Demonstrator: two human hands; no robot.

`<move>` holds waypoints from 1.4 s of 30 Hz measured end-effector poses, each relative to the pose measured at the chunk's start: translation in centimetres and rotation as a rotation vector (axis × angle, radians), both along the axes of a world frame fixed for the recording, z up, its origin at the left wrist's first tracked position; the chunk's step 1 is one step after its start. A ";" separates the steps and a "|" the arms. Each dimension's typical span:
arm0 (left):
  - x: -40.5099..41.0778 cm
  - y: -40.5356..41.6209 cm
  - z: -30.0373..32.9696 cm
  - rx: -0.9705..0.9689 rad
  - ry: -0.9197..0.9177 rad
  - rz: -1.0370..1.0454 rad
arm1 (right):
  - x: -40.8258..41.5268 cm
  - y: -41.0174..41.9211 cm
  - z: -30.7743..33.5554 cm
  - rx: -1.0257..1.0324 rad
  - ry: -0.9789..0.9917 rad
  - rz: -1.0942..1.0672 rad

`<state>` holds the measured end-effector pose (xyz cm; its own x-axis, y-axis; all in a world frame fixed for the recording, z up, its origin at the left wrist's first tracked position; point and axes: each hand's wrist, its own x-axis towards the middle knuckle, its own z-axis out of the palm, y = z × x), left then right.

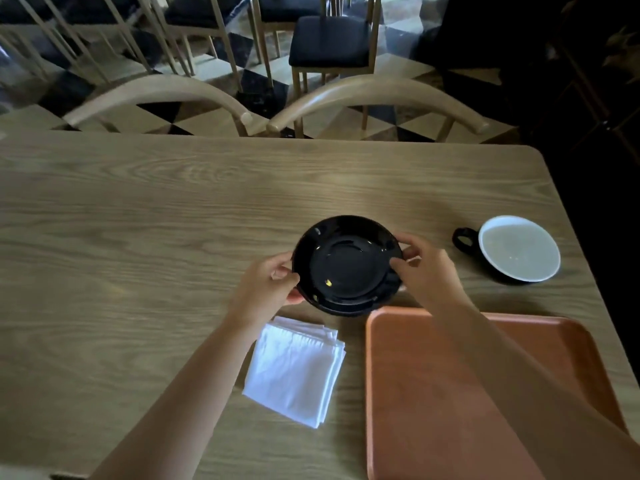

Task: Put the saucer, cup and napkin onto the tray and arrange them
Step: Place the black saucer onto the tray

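Note:
A black saucer (346, 265) is held between both hands near the middle of the table, just beyond the tray's far left corner. My left hand (266, 289) grips its left rim, and my right hand (424, 270) grips its right rim. Whether the saucer touches the table or is raised, I cannot tell. An orange-brown tray (433, 393) lies at the near right, partly covered by my right forearm. A folded white napkin (294, 370) lies on the table left of the tray. A black cup (516, 249) with a white inside stands at the far right, handle pointing left.
The wooden table (138, 220) spreads wide to the left and back. Two curved wooden chair backs (377, 95) stand at its far edge. The table's right edge runs close past the cup and tray.

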<state>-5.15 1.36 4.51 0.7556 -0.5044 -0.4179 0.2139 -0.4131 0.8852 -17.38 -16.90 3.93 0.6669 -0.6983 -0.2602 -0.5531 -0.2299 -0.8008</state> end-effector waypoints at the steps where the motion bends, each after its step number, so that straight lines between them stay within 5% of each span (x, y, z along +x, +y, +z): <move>1: -1.0 0.0 0.3 -0.020 0.002 0.026 | -1.5 -0.1 0.2 0.026 -0.044 -0.004; 13: -11.7 0.5 -2.1 0.151 -0.060 -0.128 | -15.1 1.0 -0.9 0.200 -0.018 -0.099; 33: -13.5 -0.4 -2.4 0.421 -0.377 -0.257 | -16.5 1.5 -3.1 0.134 0.007 -0.108; 38: -13.0 0.1 -2.7 0.293 -0.108 -0.174 | -16.5 1.2 -3.3 0.166 -0.019 -0.092; 42: -13.1 0.3 -2.7 0.289 -0.128 -0.200 | -16.8 0.4 -3.3 0.175 0.003 -0.081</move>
